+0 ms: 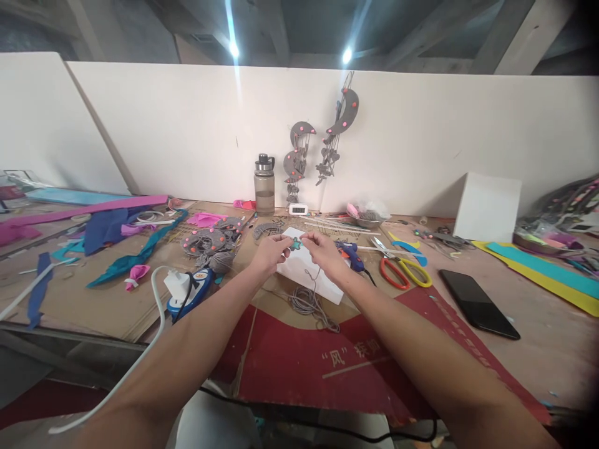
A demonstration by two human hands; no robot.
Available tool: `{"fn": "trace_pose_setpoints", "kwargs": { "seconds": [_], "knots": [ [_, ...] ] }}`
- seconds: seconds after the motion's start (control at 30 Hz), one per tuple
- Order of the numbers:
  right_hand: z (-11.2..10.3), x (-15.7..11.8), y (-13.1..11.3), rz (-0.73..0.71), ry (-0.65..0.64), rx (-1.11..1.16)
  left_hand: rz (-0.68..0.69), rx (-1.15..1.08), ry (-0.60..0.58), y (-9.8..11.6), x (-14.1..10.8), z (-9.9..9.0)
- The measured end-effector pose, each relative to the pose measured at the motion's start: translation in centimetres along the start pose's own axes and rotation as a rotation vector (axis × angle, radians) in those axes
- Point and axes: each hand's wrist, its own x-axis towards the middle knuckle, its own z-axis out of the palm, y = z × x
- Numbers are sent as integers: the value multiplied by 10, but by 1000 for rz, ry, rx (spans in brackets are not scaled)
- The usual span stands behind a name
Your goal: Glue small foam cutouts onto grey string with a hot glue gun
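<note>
white panel [187, 125] is standing behind a cluttered desk [543, 355] in the head view. above a white block [297, 269], the left hand [271, 252] is pinching a small teal piece [296, 244]; the right hand [325, 252] is holding its other side, fingers drawn close. grey cord [305, 302] is lying coiled beneath.

Craft workshop: scissors [388, 254], gray yarn [305, 302], colored scraps [107, 229]
</note>
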Motion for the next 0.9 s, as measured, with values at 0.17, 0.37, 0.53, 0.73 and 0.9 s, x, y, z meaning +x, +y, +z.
{"fn": "trace_pose_setpoints", "kwargs": {
  "seconds": [0.17, 0.37, 0.53, 0.73, 0.9],
  "knots": [
    [-1, -1, -2, -24, 11, -60, 22, 93, 11, -1, -3, 4],
    [-1, -1, -1, 24, 5, -26, 26, 121, -31, -2, -3, 5],
    [-1, 1, 3, 142, 38, 102, -14, 33, -53, -3, 0, 2],
    [-1, 3, 9, 238, 16, 169, -14, -71, -26, -6, 10, -8],
    [-4, 2, 3, 229, -65, 150, 31, -112, 92, -6, 16, -15]
  ]
}}
